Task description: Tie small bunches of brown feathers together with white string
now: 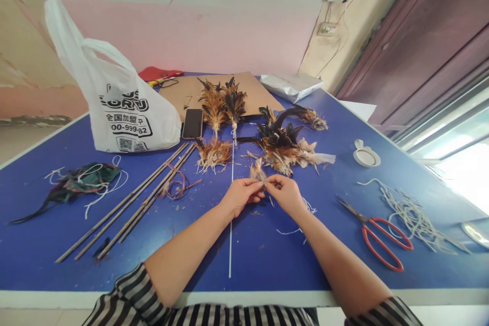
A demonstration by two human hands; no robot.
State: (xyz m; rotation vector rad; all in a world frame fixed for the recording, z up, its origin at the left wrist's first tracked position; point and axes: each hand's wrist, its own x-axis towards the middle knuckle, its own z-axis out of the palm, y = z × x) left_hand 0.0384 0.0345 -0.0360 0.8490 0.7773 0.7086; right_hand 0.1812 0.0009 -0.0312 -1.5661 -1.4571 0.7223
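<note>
Pinching a small, downy feather tuft (257, 169), both hands (240, 196) sit near glossy, dark, curving plumes (281, 137).

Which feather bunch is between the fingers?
The small tan tuft, held where the left hand and right hand meet; the larger bunches ahead lie untouched.

Glossy dark feathers (280, 135), matt cardboard (263, 92), a creased plastic bag (114, 81) and metal-bladed scissors (364, 219) share a smooth tabletop (267, 262).

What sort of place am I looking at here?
Probably a small handicraft workspace, though I can't tell whether it's a home or workshop: feather bundles and red-handled scissors lie on a blue table, where the left hand and right hand pinch a small feather tuft.
</note>
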